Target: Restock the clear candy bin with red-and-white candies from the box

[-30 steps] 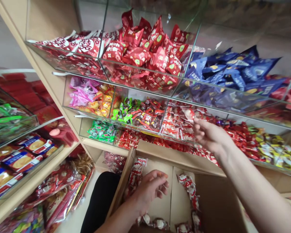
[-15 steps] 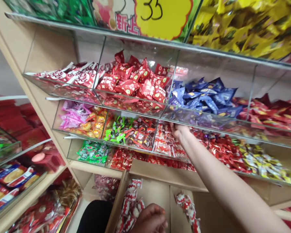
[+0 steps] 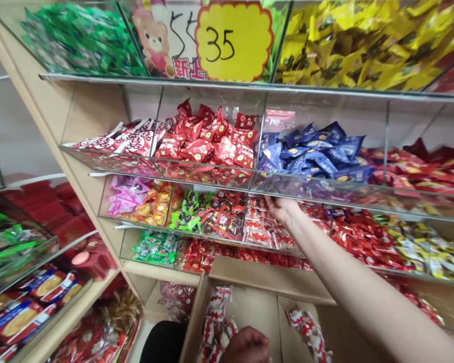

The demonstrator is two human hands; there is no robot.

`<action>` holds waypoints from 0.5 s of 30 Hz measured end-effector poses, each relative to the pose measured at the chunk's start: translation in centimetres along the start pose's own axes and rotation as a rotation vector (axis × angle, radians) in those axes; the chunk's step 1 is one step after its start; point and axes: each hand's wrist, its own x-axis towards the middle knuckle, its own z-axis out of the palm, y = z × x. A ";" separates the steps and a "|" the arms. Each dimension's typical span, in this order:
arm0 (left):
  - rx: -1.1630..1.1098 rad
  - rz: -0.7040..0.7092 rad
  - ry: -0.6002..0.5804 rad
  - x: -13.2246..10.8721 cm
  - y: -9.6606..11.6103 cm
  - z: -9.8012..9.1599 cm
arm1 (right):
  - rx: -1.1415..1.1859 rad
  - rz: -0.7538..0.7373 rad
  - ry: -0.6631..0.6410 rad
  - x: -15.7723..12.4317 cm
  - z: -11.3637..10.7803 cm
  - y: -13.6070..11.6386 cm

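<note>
My right hand reaches into a clear bin on the second shelf, among small red-and-white candy packets. Its fingers are tucked under the shelf above and hidden. My left hand is low at the frame's bottom edge, over an open cardboard box. Its fingers curl closed; what they hold does not show. Red-and-white wrapped candies lie along the box's left flap, and more on the right side.
Clear acrylic bins line the shelves: red packets, blue packets, green and yellow ones on top. A yellow price tag reads 35. Another shelf unit with snacks stands at the left.
My right hand has gone from in front of the shelf into the bin of red-and-white packets. The view has tilted up, and my left hand has sunk to the bottom edge.
</note>
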 end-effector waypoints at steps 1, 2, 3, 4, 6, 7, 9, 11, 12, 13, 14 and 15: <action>0.025 -0.004 0.012 -0.2 0.3 0.2 | 0.005 0.004 0.011 -0.1 0.0 -0.1; 0.054 -0.018 0.027 -0.4 0.6 0.5 | 0.007 0.008 0.020 -0.3 0.0 -0.3; 0.091 -0.037 0.047 -0.6 0.9 0.7 | 0.006 0.012 0.026 -0.6 -0.1 -0.4; 0.140 -0.059 0.069 -0.7 1.2 1.0 | 0.003 0.016 0.027 -1.0 -0.2 -0.6; 0.286 -0.089 0.115 -1.0 1.3 1.2 | -0.014 0.035 0.012 -2.6 -0.9 -1.1; 0.384 -0.084 0.138 -1.1 1.1 1.1 | -0.023 0.050 -0.001 -3.7 -1.5 -1.3; 0.593 -0.038 0.159 -1.3 0.3 0.4 | -0.060 0.079 -0.064 -6.6 -3.5 -1.5; 0.764 0.015 0.137 -1.5 -0.9 -0.7 | -0.160 0.102 -0.216 -10.1 -6.6 -0.8; 0.819 0.025 0.110 -1.6 -1.5 -1.3 | -0.262 0.128 -0.331 -11.8 -8.6 -0.1; 0.844 0.022 0.073 -1.8 -2.1 -1.9 | -0.383 0.175 -0.466 -13.4 -10.8 1.0; 0.828 0.010 0.037 -1.9 -2.7 -2.3 | -0.532 0.269 -0.603 -14.9 -13.1 2.3; 0.780 -0.009 0.010 -2.0 -3.2 -2.7 | -0.708 0.381 -0.699 -16.1 -15.5 3.9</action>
